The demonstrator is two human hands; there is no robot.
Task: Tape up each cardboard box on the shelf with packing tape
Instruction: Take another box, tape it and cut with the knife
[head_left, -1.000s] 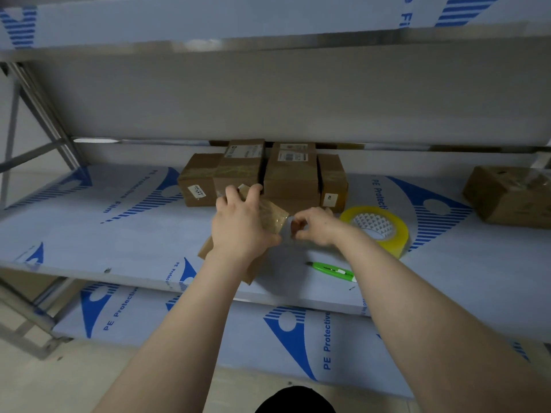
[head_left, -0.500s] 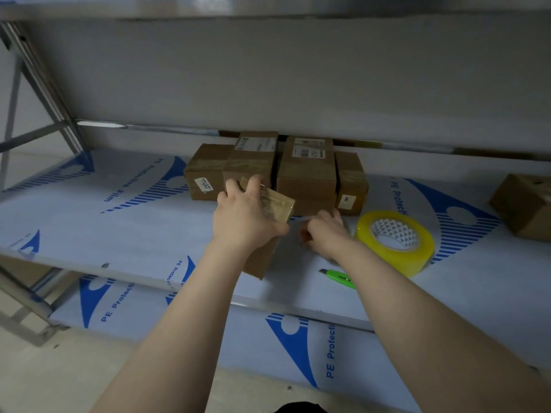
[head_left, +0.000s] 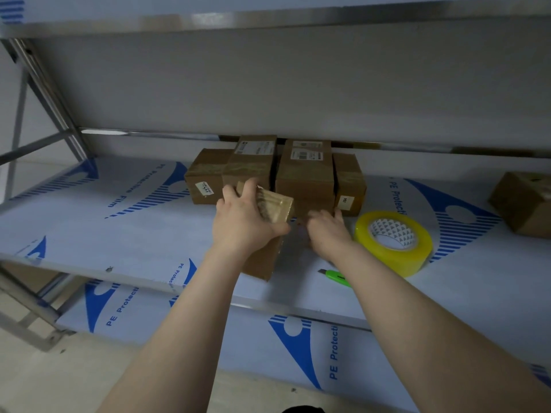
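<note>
My left hand (head_left: 241,225) grips a small cardboard box (head_left: 267,260) from above and holds it tilted, its near end on the shelf (head_left: 119,231). Glossy clear tape covers the box's raised far end. Just right of the box is my right hand (head_left: 328,234), fingers reaching forward and down, slightly blurred, with nothing visibly held. A yellow roll of packing tape (head_left: 396,262) lies flat on the shelf right of that hand. Several taped cardboard boxes (head_left: 304,177) stand packed together at the back.
A green utility knife (head_left: 338,277) lies on the shelf under my right forearm. Another cardboard box (head_left: 524,204) sits at the far right. An upper shelf (head_left: 268,20) hangs low overhead, a lower shelf (head_left: 268,356) is below, and steel braces (head_left: 44,84) stand at the left.
My left hand has tipped the small box further up and toward the back boxes. My right hand has let go of the tape end it pinched and moved forward.
</note>
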